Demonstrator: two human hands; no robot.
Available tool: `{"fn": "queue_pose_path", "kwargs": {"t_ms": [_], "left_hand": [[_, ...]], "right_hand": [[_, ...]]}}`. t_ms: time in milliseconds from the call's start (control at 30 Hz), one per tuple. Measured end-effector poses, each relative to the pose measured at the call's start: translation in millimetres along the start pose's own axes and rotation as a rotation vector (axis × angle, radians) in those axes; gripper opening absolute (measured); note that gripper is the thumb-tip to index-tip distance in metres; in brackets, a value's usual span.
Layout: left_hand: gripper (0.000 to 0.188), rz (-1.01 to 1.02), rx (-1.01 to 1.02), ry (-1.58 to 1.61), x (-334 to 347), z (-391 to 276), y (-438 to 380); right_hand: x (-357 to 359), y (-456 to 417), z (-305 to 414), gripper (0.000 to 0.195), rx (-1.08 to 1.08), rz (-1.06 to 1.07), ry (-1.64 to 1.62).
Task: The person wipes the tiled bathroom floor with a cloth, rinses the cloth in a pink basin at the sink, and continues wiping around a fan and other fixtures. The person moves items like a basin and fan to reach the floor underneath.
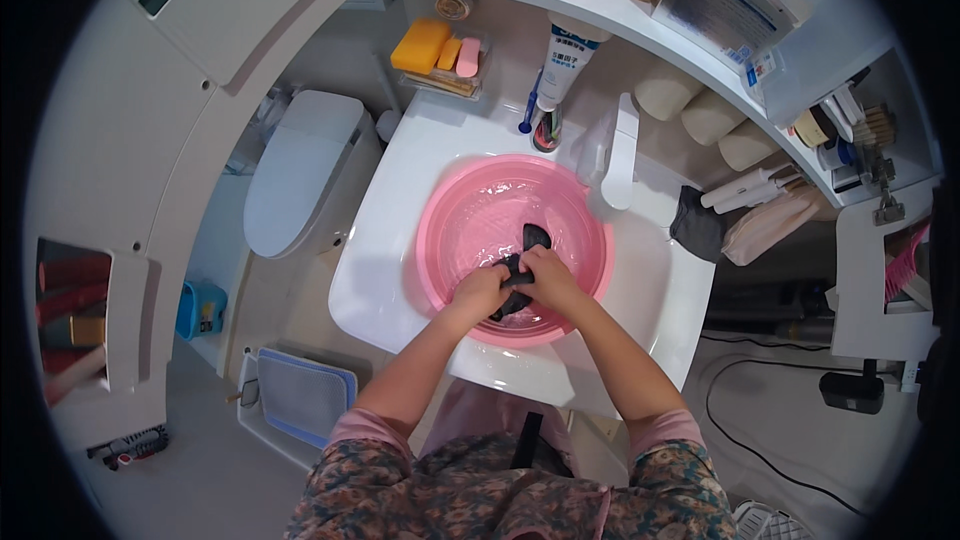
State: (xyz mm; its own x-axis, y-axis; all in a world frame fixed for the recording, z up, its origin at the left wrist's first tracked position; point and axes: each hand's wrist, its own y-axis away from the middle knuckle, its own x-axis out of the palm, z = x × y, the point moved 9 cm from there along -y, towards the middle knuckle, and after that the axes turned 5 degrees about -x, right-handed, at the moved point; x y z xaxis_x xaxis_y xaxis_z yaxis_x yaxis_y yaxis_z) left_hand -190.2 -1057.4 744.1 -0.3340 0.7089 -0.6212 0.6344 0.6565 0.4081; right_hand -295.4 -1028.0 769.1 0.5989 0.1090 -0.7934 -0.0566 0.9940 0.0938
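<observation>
Both hands are over a pink plastic basin (pixel 474 225) that holds clear water. The basin stands in a white washbasin (pixel 382 270). Between my left hand (pixel 480 292) and my right hand (pixel 550 281) is a small dark cloth item (pixel 535 235), perhaps a sock. My fingers grip it from both sides at its middle. One end reaches up towards the basin's centre, and another part hangs below my left fingers near the front wall. My fingers hide part of the cloth.
A white faucet (pixel 621 157) rises behind the basin's right rim. Toothpaste (pixel 566 64) and a blue toothbrush (pixel 530 105) stand at the back. Soap and a yellow sponge (pixel 420 46) sit on a rack. A dark cloth (pixel 697 223) hangs at the right edge. A toilet (pixel 304 172) is at left.
</observation>
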Motion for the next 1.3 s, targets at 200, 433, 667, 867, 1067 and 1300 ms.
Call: {"fn": "queue_pose_path", "kwargs": {"t_ms": [200, 433, 667, 867, 1067, 1300], "left_hand": [[0.015, -0.086, 0.238, 0.558, -79.8, -50.2, 12.5], [0.013, -0.377, 0.274, 0.591, -151.1, -49.6, 5.0], [0.023, -0.539, 0.066, 0.11, -94.5, 9.9, -57.1], [0.033, -0.246, -0.102, -0.299, -21.3, 55.0, -104.7], [0.028, -0.197, -0.081, -0.04, -55.8, 16.8, -93.2], [0.019, -0.239, 0.109, 0.788, -135.6, -32.4, -7.9]], "right_hand": [[-40.7, 3.0, 0.0, 0.027, 0.057, 0.082, -0.794], [-31.2, -15.7, -44.4, 0.041, 0.249, -0.117, -0.582], [-19.3, -41.6, -100.0, 0.026, 0.304, -0.494, 0.044], [32.5, -66.4, -66.3, 0.023, 0.167, -0.254, 0.292], [9.2, -50.5, -84.2, 0.026, 0.278, -0.092, -0.097], [-100.4, -8.3, 4.7, 0.021, 0.415, -0.278, -0.963]]}}
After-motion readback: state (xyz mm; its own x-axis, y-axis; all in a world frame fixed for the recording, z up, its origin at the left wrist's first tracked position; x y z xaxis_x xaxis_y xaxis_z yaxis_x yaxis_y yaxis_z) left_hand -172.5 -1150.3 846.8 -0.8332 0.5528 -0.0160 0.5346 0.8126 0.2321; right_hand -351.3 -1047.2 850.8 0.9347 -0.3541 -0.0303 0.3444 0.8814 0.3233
